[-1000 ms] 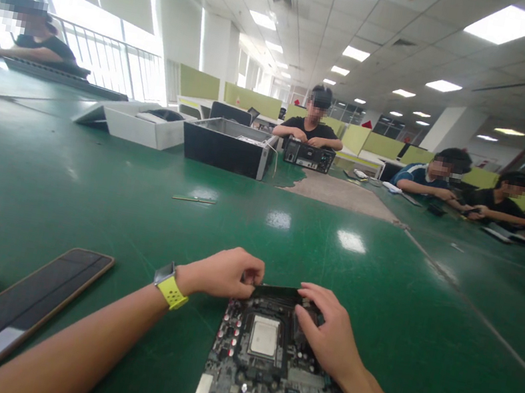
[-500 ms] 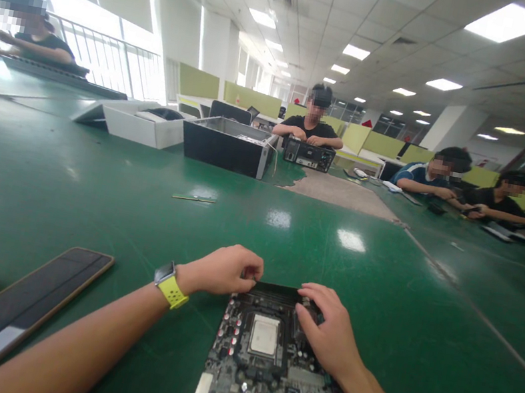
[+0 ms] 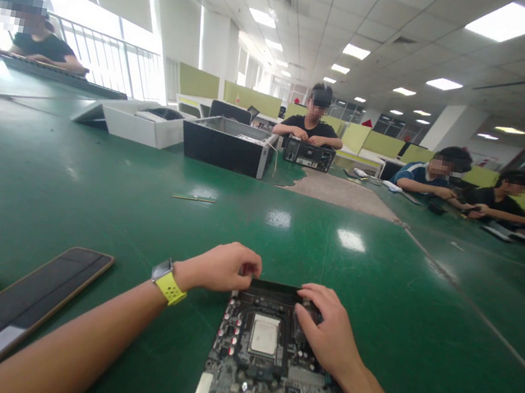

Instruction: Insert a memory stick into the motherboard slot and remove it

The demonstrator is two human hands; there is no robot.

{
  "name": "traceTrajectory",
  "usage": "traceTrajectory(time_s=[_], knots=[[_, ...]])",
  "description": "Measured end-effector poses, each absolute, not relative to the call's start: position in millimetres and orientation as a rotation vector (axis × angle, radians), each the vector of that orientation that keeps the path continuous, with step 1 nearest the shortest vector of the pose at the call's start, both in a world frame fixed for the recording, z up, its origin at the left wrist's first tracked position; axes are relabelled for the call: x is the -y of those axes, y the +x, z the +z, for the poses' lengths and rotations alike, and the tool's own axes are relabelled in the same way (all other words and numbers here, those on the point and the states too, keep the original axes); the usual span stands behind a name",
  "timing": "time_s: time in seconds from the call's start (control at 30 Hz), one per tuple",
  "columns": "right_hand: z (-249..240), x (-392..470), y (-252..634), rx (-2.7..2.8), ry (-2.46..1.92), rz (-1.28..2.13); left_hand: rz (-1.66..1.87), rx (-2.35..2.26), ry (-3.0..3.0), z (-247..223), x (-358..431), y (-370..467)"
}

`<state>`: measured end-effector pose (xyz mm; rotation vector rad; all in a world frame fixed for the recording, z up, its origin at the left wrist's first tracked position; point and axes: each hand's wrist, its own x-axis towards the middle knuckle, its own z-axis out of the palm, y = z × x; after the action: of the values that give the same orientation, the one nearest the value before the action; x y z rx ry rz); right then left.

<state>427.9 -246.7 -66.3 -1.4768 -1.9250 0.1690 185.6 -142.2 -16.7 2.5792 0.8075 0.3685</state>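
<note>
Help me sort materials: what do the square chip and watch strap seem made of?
Square chip: probably metal-topped, smooth and pale silvery with a soft sheen.
Watch strap: likely silicone or rubber, fairly matte, bright yellow, dotted with holes and smoothly curved.

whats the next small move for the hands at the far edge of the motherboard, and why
Probably a gentle, even press on both ends of the dark strip: it runs along the motherboard's far edge, with the left hand by one end and the right hand by the other. Its seating can't be seen.
</note>
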Motion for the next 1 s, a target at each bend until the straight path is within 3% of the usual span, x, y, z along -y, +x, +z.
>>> traceTrajectory(time_s=[1.0], knots=[[-66.1,248.0,427.9,1.938,-1.477,0.201,0.339,-0.792,2.567,-15.2,139.5,181.8]])
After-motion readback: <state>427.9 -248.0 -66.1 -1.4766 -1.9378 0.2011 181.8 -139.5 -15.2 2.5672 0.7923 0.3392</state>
